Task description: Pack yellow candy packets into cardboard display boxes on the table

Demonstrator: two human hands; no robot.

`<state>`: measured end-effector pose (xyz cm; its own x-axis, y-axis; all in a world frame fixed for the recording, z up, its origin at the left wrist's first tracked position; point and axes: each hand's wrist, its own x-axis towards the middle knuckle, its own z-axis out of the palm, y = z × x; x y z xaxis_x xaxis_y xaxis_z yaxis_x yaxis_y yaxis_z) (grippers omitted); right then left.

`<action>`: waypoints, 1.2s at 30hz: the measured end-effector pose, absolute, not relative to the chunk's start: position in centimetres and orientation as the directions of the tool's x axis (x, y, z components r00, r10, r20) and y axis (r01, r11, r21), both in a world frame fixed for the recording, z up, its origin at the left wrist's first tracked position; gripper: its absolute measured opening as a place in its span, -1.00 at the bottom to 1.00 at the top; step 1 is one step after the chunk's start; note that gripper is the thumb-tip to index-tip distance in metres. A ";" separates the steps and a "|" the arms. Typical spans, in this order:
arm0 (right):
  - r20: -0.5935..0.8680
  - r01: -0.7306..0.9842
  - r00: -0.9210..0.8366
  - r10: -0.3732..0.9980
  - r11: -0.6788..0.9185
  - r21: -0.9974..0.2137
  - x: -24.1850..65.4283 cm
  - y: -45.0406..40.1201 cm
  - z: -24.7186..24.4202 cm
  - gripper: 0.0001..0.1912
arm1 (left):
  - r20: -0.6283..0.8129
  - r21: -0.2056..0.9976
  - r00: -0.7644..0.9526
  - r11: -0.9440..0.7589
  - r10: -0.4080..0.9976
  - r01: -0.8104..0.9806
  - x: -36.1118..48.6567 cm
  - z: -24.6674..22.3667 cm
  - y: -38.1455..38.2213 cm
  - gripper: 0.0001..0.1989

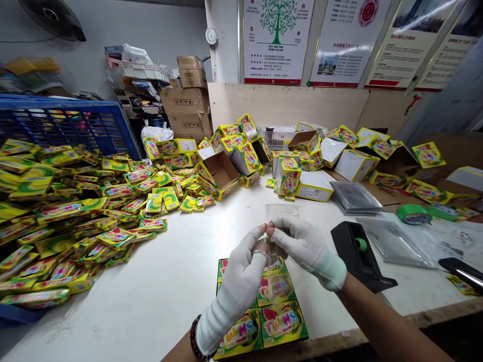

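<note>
My left hand (pixel 239 276) and my right hand (pixel 302 244), in white gloves with bare fingertips, meet over the table. Both are closed, pinching a thin clear plastic bag (pixel 270 269) between thumbs and fingertips. The see-through plastic hangs down and its edges are hard to make out. Beneath my hands, several green and yellow boxes marked TWINS (pixel 284 324) lie flat, side by side in a block. My left forearm and hand cover part of them. Just beyond my fingers, another piece of clear plastic (pixel 283 210) rests on the white tabletop.
Small yellow-green packs (pixel 116 236) are heaped at left, by a blue crate (pixel 68 123). Opened display boxes (pixel 289 176) stand along the back. To the right are a black tape dispenser (pixel 356 256), green tape rolls (pixel 414 214) and clear plastic trays (pixel 354 196).
</note>
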<state>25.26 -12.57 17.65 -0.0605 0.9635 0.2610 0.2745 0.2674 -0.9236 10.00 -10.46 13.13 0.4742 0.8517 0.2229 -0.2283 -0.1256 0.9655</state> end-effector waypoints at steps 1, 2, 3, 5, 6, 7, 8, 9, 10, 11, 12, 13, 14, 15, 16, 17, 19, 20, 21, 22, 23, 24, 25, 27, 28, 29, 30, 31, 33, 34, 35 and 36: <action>0.253 0.256 -0.047 0.966 0.256 -0.932 25.2 -12.5 17.6 -0.70 | 0.227 0.966 0.477 -0.136 0.849 -0.218 10.0 13.0 -10.4 -0.53; 0.248 0.243 -0.039 0.968 0.250 -0.937 25.3 -12.4 17.6 -0.69 | 0.230 0.967 0.480 -0.146 0.846 -0.207 10.0 13.0 -10.4 -0.53; 0.245 0.232 -0.035 0.969 0.247 -0.941 25.3 -12.4 17.6 -0.68 | 0.234 0.968 0.483 -0.156 0.844 -0.196 10.0 13.0 -10.4 -0.53; 0.240 0.216 -0.033 0.970 0.242 -0.946 25.4 -12.3 17.5 -0.66 | 0.248 0.967 0.476 -0.185 0.844 -0.176 10.0 13.1 -10.5 -0.55; 0.240 0.212 -0.031 0.970 0.241 -0.947 25.5 -12.3 17.5 -0.65 | 0.257 0.965 0.469 -0.201 0.845 -0.167 10.0 13.2 -10.6 -0.56; 0.243 0.212 -0.028 0.970 0.244 -0.946 25.5 -12.3 17.5 -0.64 | 0.265 0.964 0.461 -0.215 0.847 -0.159 10.0 13.3 -10.6 -0.57; 0.247 0.210 -0.027 0.969 0.247 -0.946 25.5 -12.2 17.5 -0.63 | 0.270 0.962 0.454 -0.224 0.849 -0.153 10.1 13.4 -10.7 -0.57; 0.250 0.205 -0.027 0.968 0.250 -0.946 25.5 -12.2 17.5 -0.62 | 0.270 0.962 0.450 -0.227 0.851 -0.149 10.1 13.5 -10.7 -0.58; 0.251 0.196 -0.029 0.967 0.252 -0.948 25.5 -12.2 17.5 -0.61 | 0.269 0.963 0.449 -0.224 0.852 -0.151 10.2 13.6 -10.7 -0.57; 0.252 0.186 -0.030 0.967 0.253 -0.949 25.5 -12.2 17.6 -0.60 | 0.270 0.962 0.452 -0.220 0.850 -0.161 10.2 13.6 -10.7 -0.57; 0.250 0.178 -0.030 0.968 0.251 -0.951 25.5 -12.2 17.6 -0.59 | 0.273 0.961 0.457 -0.215 0.846 -0.176 10.3 13.5 -10.7 -0.56; 0.247 0.175 -0.026 0.969 0.248 -0.953 25.4 -12.2 17.7 -0.59 | 0.278 0.959 0.465 -0.211 0.841 -0.191 10.4 13.5 -10.7 -0.56; 0.245 0.179 -0.021 0.969 0.245 -0.953 25.4 -12.2 17.8 -0.58 | 0.282 0.956 0.469 -0.208 0.837 -0.205 10.4 13.4 -10.7 -0.57; 0.248 0.190 -0.014 0.969 0.246 -0.950 25.4 -12.3 17.8 -0.59 | 0.289 0.954 0.470 -0.209 0.834 -0.216 10.4 13.3 -10.7 -0.57; 0.253 0.202 -0.009 0.967 0.249 -0.947 25.4 -12.3 17.9 -0.59 | 0.294 0.952 0.468 -0.211 0.834 -0.223 10.5 13.2 -10.6 -0.57; 0.258 0.210 -0.005 0.966 0.253 -0.944 25.3 -12.3 17.9 -0.60 | 0.298 0.950 0.464 -0.213 0.834 -0.227 10.5 13.1 -10.6 -0.57; 0.265 0.221 0.000 0.964 0.259 -0.940 25.3 -12.3 17.8 -0.64 | 0.301 0.949 0.459 -0.215 0.836 -0.230 10.5 12.8 -10.6 -0.57; 0.269 0.229 0.000 0.963 0.262 -0.938 25.3 -12.4 17.7 -0.65 | 0.302 0.949 0.458 -0.217 0.836 -0.230 10.5 12.7 -10.6 -0.57; 0.273 0.240 0.000 0.962 0.265 -0.934 25.3 -12.4 17.6 -0.67 | 0.302 0.949 0.456 -0.218 0.837 -0.228 10.5 12.7 -10.6 -0.57; 0.280 0.255 -0.001 0.960 0.271 -0.928 25.3 -12.4 17.5 -0.68 | 0.302 0.949 0.452 -0.221 0.839 -0.224 10.5 12.7 -10.6 -0.57; 0.289 0.273 -0.003 0.957 0.279 -0.921 25.3 -12.4 17.5 -0.70 | 0.302 0.950 0.446 -0.224 0.843 -0.218 10.5 12.8 -10.7 -0.57; 0.303 0.294 -0.006 0.953 0.291 -0.910 25.3 -12.4 17.4 -0.71 | 0.300 0.950 0.439 -0.226 0.847 -0.214 10.5 12.9 -10.7 -0.58; 0.322 0.319 -0.011 0.947 0.309 -0.896 25.3 -12.4 17.5 -0.73 | 0.298 0.951 0.432 -0.225 0.851 -0.213 10.6 13.1 -10.7 -0.58; 0.380 0.385 -0.031 0.924 0.362 -0.849 25.3 -12.3 17.6 -0.76 | 0.293 0.952 0.417 -0.220 0.860 -0.213 10.8 13.8 -10.7 -0.62; 0.417 0.424 -0.047 0.908 0.396 -0.814 25.4 -12.3 17.7 -0.78 | 0.291 0.952 0.408 -0.219 0.866 -0.212 10.9 14.1 -10.6 -0.65; 0.452 0.464 -0.066 0.889 0.429 -0.775 25.5 -12.3 17.8 -0.80 | 0.292 0.952 0.396 -0.225 0.870 -0.207 11.1 14.4 -10.4 -0.69; 0.480 0.498 -0.088 0.873 0.456 -0.737 25.6 -12.2 17.9 -0.83 | 0.296 0.952 0.387 -0.237 0.873 -0.194 11.3 14.7 -10.2 -0.73; 0.499 0.524 -0.111 0.859 0.478 -0.705 25.8 -12.2 18.0 -0.85 | 0.304 0.951 0.382 -0.257 0.873 -0.170 11.5 14.8 -9.8 -0.75; 0.515 0.561 -0.153 0.843 0.503 -0.658 26.4 -11.9 18.0 -0.85 | 0.347 0.934 0.394 -0.349 0.851 -0.069 11.8 15.0 -8.5 -0.77; 0.521 0.581 -0.165 0.837 0.510 -0.635 26.7 -11.8 17.9 -0.84 | 0.388 0.905 0.397 -0.426 0.831 0.008 11.8 15.0 -7.5 -0.78; 0.533 0.610 -0.165 0.830 0.511 -0.606 27.2 -11.5 17.7 -0.84 | 0.439 0.854 0.389 -0.511 0.810 0.099 11.8 14.9 -6.4 -0.81; 0.550 0.651 -0.154 0.821 0.503 -0.568 27.8 -11.3 17.4 -0.85 | 0.492 0.788 0.370 -0.584 0.788 0.193 11.6 14.8 -5.1 -0.84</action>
